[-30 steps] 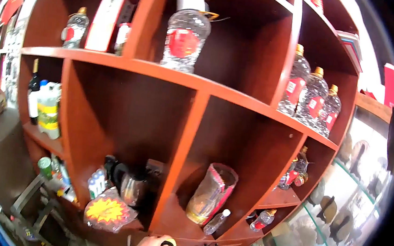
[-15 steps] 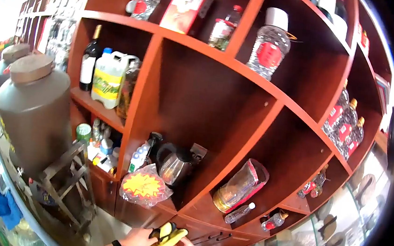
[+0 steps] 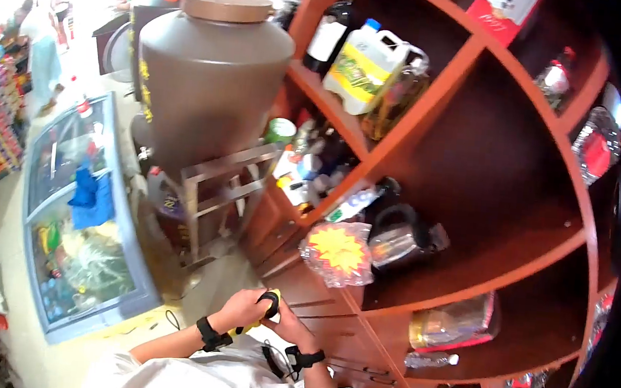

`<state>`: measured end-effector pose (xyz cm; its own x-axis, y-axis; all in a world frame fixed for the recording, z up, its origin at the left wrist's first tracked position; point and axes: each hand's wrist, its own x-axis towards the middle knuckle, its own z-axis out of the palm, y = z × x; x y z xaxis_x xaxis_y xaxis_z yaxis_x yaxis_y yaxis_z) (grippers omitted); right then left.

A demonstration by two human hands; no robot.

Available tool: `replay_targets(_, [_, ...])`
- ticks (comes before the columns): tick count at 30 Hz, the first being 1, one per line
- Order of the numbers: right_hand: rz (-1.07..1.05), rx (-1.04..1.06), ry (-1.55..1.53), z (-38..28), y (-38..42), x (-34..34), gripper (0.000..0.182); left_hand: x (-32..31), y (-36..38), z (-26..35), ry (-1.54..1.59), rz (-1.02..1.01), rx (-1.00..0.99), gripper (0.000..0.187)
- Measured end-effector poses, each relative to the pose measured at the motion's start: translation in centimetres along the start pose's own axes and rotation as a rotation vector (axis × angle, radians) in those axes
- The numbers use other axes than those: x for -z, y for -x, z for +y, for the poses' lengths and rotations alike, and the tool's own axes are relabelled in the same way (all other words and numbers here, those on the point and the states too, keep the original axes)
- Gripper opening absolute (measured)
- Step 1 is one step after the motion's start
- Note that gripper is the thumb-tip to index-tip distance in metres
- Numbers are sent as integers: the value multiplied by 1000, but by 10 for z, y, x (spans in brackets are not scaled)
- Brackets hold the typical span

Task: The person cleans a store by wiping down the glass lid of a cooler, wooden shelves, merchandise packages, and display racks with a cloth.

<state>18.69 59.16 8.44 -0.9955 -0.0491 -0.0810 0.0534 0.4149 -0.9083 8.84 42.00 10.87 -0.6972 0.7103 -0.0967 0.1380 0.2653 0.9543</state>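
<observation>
A small yellow-and-black item (image 3: 272, 304) is between my two hands, low in the view; its exact kind I cannot make out. My left hand (image 3: 243, 309) is closed around it from the left, and a bit of yellow shows below the fingers. My right hand (image 3: 290, 325) is closed against its right side, with the fingers partly hidden. Each wrist wears a black band. Dark cords hang near the right wrist, in front of a white shirt (image 3: 191, 379).
Ahead and right stands a red-brown shelf unit (image 3: 475, 171) with bottles, a jug (image 3: 366, 69), a kettle (image 3: 394, 246) and a starburst-labelled bag (image 3: 338, 254). A big brown vat (image 3: 214, 75) rests on a metal stand (image 3: 227, 179). Left is a glass-topped chest freezer (image 3: 147, 283) with blue cloth (image 3: 93, 201).
The view has swung left and down, bringing the chest freezer and vat further into sight. The hands stay together on the yellow-and-black item, less of whose yellow part shows now.
</observation>
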Motion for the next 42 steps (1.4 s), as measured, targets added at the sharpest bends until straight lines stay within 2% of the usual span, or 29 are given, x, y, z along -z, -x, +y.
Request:
replay_targets(2, [17,-74,140,5,-23,-14,59,12,6,-3,-168,78,86,26])
replay_targets(3, [-23,-100,174,1,-31,-13,52,15,9,-15,-185,138,30,26])
replay_targets(4, [-18,-3,59,14,-39,-17,44,26,15,-9,-221,112,71,30])
replay_targets(6, [-28,-61,163,13,-49,-19,36,38,30,-2,-217,166,108,28])
replay_targets(7, [-49,-36,285,-1,-57,-15,36,41,37,-2,-277,185,110,23])
replay_targets(8, [-54,0,272,-10,-64,-12,34,46,43,2,-341,153,190,19])
replay_targets(10, [-77,91,306,31,-84,-27,31,45,56,9,-362,185,278,18])
replay_targets(12, [-151,142,350,30,-104,-32,29,38,69,1,-350,218,298,16])
replay_targets(14, [-149,217,241,36,-125,-52,29,31,81,3,-329,244,409,16])
replay_targets(16, [-300,307,260,21,-143,-66,28,27,94,4,-298,321,466,16])
replay_targets(18, [-405,288,72,-4,-149,-80,27,32,106,16,-193,467,454,16])
replay_targets(21, [-562,280,-55,-21,-152,-102,25,39,124,26,-73,731,646,21])
replay_targets(22, [-604,249,-110,-22,-149,-110,24,29,137,1,-123,932,471,27])
replay_targets(23, [-667,262,-185,-28,-149,-117,32,30,147,1,-117,1000,480,28])
replay_targets(24, [-718,259,-175,-35,-143,-122,32,34,157,2,-111,1067,489,29])
replay_targets(26, [-790,243,-142,-67,-138,-128,43,45,180,4,45,1081,599,23])
replay_targets(27, [-829,318,-99,-73,-135,-133,52,50,190,7,146,1127,605,21])
replay_targets(28, [-870,328,-85,-75,-131,-141,52,56,199,14,137,1161,609,21])
replay_targets(30, [-786,647,102,-73,-130,-162,56,61,221,1,122,1170,593,23])
replay_targets(31, [-797,660,109,-73,-132,-173,56,69,231,-3,133,1186,591,23])
replay_targets(34, [-836,669,123,-72,-150,-189,53,88,264,-21,101,1041,691,22])
replay_targets(35, [-831,646,113,-78,-153,-193,42,94,276,-33,29,984,640,21])
replay_targets(36, [-826,631,123,-78,-154,-195,42,101,288,-43,-44,923,588,20])
replay_targets(38, [-900,437,163,-87,-160,-204,33,116,311,-62,-70,844,558,17])
replay_targets(39, [-863,361,144,-91,-157,-211,29,122,321,-75,-165,761,522,17])
replay_targets(40, [-829,370,151,-92,-156,-218,29,138,326,-88,-274,677,468,17])
replay_targets(41, [-812,344,234,-93,-157,-225,30,158,330,-71,-181,618,605,22])
replay_targets(42, [-803,300,314,-93,-157,-233,31,161,341,-110,-268,587,537,27])
